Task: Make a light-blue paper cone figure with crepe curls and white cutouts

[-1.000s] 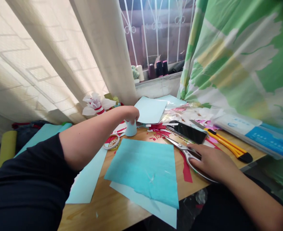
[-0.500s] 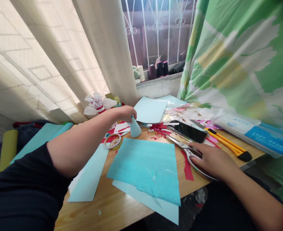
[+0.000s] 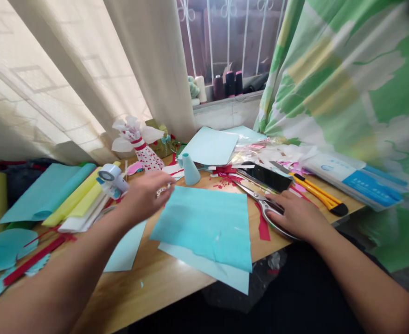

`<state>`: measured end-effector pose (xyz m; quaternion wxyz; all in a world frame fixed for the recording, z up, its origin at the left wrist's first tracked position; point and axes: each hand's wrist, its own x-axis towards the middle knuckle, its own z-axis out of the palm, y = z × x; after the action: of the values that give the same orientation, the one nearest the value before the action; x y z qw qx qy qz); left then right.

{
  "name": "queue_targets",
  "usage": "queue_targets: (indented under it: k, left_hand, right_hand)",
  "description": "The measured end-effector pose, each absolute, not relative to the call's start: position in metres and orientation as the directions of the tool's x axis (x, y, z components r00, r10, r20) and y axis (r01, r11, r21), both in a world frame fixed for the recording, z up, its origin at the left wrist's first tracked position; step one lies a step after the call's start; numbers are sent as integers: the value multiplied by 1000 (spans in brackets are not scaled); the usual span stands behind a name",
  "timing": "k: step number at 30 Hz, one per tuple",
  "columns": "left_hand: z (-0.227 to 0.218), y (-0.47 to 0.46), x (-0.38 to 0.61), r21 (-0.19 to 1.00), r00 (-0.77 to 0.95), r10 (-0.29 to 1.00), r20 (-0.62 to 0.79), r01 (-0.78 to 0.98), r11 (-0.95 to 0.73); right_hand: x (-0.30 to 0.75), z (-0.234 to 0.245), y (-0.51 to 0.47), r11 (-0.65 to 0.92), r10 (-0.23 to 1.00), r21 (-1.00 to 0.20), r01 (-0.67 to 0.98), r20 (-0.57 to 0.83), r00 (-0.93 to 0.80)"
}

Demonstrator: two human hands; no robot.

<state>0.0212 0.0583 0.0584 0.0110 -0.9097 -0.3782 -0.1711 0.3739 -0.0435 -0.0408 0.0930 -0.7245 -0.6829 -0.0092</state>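
A light blue paper cone (image 3: 191, 170) stands upright on the table, its narrow end up. My left hand (image 3: 148, 194) is in front of it and to its left, apart from it, fingers extended and slightly blurred, with nothing in them. My right hand (image 3: 297, 213) grips the handles of silver-grey scissors (image 3: 257, 195), whose blades point away toward the back left. Between my hands lies a sheet of turquoise crepe paper (image 3: 204, 218) on top of a paler blue sheet (image 3: 225, 273).
A black phone (image 3: 265, 176), a yellow box cutter (image 3: 317, 190) and a plastic pack (image 3: 354, 178) lie at right. A tape dispenser (image 3: 110, 175), yellow paper rolls (image 3: 72, 199) and a dotted paper cone (image 3: 147, 157) stand or lie at left. Red scraps (image 3: 221, 181) are scattered behind the sheets.
My left hand has let go of the light blue cone, which stays standing, and has drawn back toward me to the left. My right hand stays on the scissors. The view has shifted slightly.
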Motion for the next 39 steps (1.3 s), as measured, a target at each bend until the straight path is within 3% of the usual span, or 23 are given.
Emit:
queue_targets:
  k: [3,6,9,11,15,18,20,21,23,25,28,29,31,33,35,37,39]
  left_hand:
    - [19,21,3,188,750,638,173,611,-769]
    - [-5,4,-11,249,762,645,61,614,-749]
    - [-18,3,-18,274,760,649,17,621,-735]
    - [-23,4,-18,277,774,634,4,608,-744]
    - [-29,3,-13,272,793,609,-13,589,-761]
    - [-31,2,-10,277,784,621,-10,599,-751]
    - [-32,1,-9,279,782,623,-3,599,-750]
    - [-32,1,-8,275,781,624,1,600,-751]
    - [-32,1,-8,262,781,624,6,601,-755]
    - [-32,0,-8,246,781,625,7,604,-758]
    - [-32,0,-8,222,780,625,3,609,-761]
    - [-32,0,-7,212,780,626,2,611,-763]
    - [-32,-1,-8,188,780,626,2,614,-766]
    - [-33,-2,-8,170,781,625,16,613,-771]
    - [-35,-2,-9,166,783,620,40,607,-777]
    - [-35,-2,-9,167,789,611,60,596,-785]
    - [-35,-2,-9,165,795,602,70,586,-793]
  right_hand:
    - [374,-40,-46,-26,989,-115,993,142,42]
    - [363,-33,-55,16,940,-162,987,339,40]
    - [328,-28,-65,239,891,-307,921,448,-81]
    - [298,-28,-68,393,897,-366,844,354,-264]
    - [256,-30,-75,476,873,-431,766,123,-473]
    - [258,-18,-85,520,718,-690,503,35,-695]
    - [268,-7,-90,419,634,-856,304,36,-772]
    - [273,-4,-91,375,651,-890,259,54,-757]
    - [278,-5,-90,386,771,-863,326,109,-627]
    - [273,-15,-88,428,867,-723,542,157,-474]
    - [252,-34,-91,487,864,-506,712,161,-477]
    - [245,-38,-95,535,830,-500,681,160,-534]
    - [236,-38,-106,617,716,-613,494,177,-675]
    - [236,-31,-115,583,609,-768,264,198,-768]
    - [246,-23,-120,502,625,-844,186,206,-753]
    - [261,-20,-118,471,780,-812,343,202,-593]
    - [275,-23,-109,396,914,-672,626,224,-338]
